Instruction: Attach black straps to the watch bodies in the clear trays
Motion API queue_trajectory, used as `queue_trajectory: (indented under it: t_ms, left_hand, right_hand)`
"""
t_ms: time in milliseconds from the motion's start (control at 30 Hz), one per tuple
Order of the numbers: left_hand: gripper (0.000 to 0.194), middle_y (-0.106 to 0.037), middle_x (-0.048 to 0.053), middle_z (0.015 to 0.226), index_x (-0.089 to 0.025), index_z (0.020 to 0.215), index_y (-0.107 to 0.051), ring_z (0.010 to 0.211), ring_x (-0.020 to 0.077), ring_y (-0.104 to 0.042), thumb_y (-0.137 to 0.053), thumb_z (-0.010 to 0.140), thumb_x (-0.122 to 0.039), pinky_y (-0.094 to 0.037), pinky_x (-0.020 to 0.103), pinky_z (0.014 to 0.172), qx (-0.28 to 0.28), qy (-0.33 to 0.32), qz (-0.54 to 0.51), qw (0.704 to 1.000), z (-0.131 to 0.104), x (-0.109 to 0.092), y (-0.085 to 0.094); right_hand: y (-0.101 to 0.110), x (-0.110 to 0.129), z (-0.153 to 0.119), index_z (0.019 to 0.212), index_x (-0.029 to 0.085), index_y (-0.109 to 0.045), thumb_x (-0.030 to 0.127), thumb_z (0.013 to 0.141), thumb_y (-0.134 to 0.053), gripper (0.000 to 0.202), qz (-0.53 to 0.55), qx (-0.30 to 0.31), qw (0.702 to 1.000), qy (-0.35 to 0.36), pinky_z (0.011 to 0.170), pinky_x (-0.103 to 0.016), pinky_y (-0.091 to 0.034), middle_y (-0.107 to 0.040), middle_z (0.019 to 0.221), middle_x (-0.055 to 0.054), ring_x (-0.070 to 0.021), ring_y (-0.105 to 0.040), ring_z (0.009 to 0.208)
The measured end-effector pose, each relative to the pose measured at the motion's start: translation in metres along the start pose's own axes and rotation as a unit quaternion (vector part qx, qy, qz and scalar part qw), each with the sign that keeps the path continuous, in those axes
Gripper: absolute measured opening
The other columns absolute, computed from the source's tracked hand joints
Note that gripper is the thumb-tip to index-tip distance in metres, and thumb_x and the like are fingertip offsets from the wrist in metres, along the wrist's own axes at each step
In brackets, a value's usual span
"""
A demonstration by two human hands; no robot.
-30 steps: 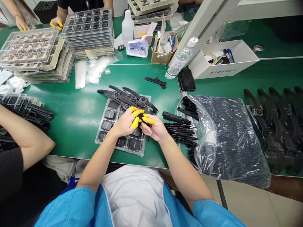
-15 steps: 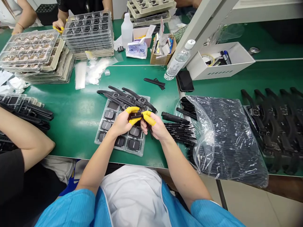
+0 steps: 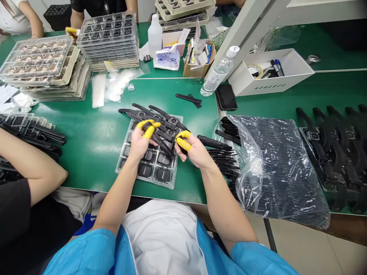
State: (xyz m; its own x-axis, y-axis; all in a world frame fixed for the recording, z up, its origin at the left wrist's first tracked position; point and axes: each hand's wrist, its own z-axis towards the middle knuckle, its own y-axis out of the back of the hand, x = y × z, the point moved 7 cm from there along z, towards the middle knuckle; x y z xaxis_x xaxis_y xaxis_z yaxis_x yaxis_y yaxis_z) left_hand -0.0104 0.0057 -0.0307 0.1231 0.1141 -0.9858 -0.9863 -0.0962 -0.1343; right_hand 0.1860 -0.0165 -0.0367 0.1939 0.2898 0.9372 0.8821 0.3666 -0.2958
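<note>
My left hand [image 3: 141, 142], with yellow finger covers, pinches a black watch with a strap [image 3: 162, 145] that hangs down to the right over the tray. To its right, my right hand [image 3: 191, 147], also in yellow finger covers, has its fingers curled together around something dark that is too small to name. Beneath both hands lies a clear plastic tray [image 3: 174, 179] with square black watch pieces [image 3: 163, 174] in its compartments. Several strapped watches [image 3: 141, 113] lie across the tray's far side.
Black straps [image 3: 222, 162] and a plastic bag of straps [image 3: 283, 168] lie at right. Further back are a phone [image 3: 226, 97], a water bottle [image 3: 217, 74], a white box [image 3: 272, 87] and two loose straps [image 3: 188, 99]. Stacked trays [image 3: 109, 47] stand back left; a person's arm [image 3: 34, 162] rests at left.
My hands have moved apart. My left hand has gone left and up with the black watch and strap, and my right hand has shifted slightly right.
</note>
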Motion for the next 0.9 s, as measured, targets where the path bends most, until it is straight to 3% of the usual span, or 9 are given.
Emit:
queue_trajectory:
  t_ms: [100,167,233,400,700,900]
  left_hand:
    - [0.038,-0.074,0.011,0.134,-0.022,0.138,-0.063,0.108,0.0229,-0.076,-0.061,0.101,-0.031,-0.068,0.033,0.08,0.143,-0.042,0.139,0.979,-0.013,0.002,-0.031]
    - [0.044,-0.07,0.011,0.14,-0.022,0.141,-0.065,0.126,0.0247,-0.069,-0.056,0.098,-0.017,-0.062,0.04,0.105,0.189,-0.127,0.225,0.947,-0.021,-0.006,-0.041]
    - [0.052,-0.067,0.011,0.143,-0.022,0.143,-0.064,0.135,0.0246,-0.062,-0.051,0.095,-0.008,-0.053,0.042,0.117,0.22,-0.187,0.274,0.917,-0.026,-0.012,-0.045]
    - [0.059,-0.063,0.011,0.144,-0.022,0.148,-0.06,0.138,0.0236,-0.06,-0.044,0.094,-0.004,-0.051,0.041,0.118,0.269,-0.217,0.302,0.888,-0.029,-0.015,-0.046]
    - [0.05,-0.062,0.013,0.139,-0.021,0.147,-0.058,0.132,0.0236,-0.061,-0.042,0.101,-0.01,-0.053,0.039,0.114,0.24,-0.233,0.31,0.89,-0.031,-0.018,-0.048]
    - [0.049,-0.058,0.015,0.14,-0.02,0.153,-0.052,0.133,0.0258,-0.058,-0.04,0.106,-0.017,-0.052,0.043,0.115,0.267,-0.241,0.314,0.878,-0.034,-0.02,-0.05]
  right_hand:
    - [-0.015,-0.005,0.0,0.097,0.025,-0.053,0.057,0.091,-0.073,0.038,0.033,0.017,0.999,-0.007,0.037,-0.021,-0.028,-0.059,0.061,0.009,-0.0071,-0.037,0.038]
    - [-0.025,-0.012,0.0,0.095,0.023,-0.054,0.055,0.09,-0.073,0.037,0.04,0.039,0.998,-0.032,0.036,-0.02,-0.024,-0.058,0.06,0.008,-0.0063,-0.034,0.038]
    - [-0.031,-0.018,-0.001,0.093,0.023,-0.054,0.052,0.089,-0.074,0.036,0.05,0.059,0.995,-0.057,0.036,-0.02,-0.021,-0.057,0.058,0.008,-0.0059,-0.032,0.038]
    - [-0.027,-0.019,-0.001,0.086,0.023,-0.052,0.047,0.087,-0.075,0.033,0.074,0.052,0.994,-0.068,0.037,-0.019,-0.021,-0.053,0.052,0.009,-0.0058,-0.029,0.037]
    - [-0.034,-0.015,0.0,0.086,0.024,-0.051,0.049,0.085,-0.081,0.039,0.146,0.054,0.985,-0.069,0.037,-0.017,-0.018,-0.047,0.048,0.011,-0.0053,-0.025,0.037]
    - [-0.031,-0.014,0.0,0.086,0.023,-0.052,0.047,0.082,-0.084,0.04,0.19,0.033,0.979,-0.067,0.035,-0.016,-0.017,-0.045,0.049,0.012,-0.0052,-0.024,0.038]
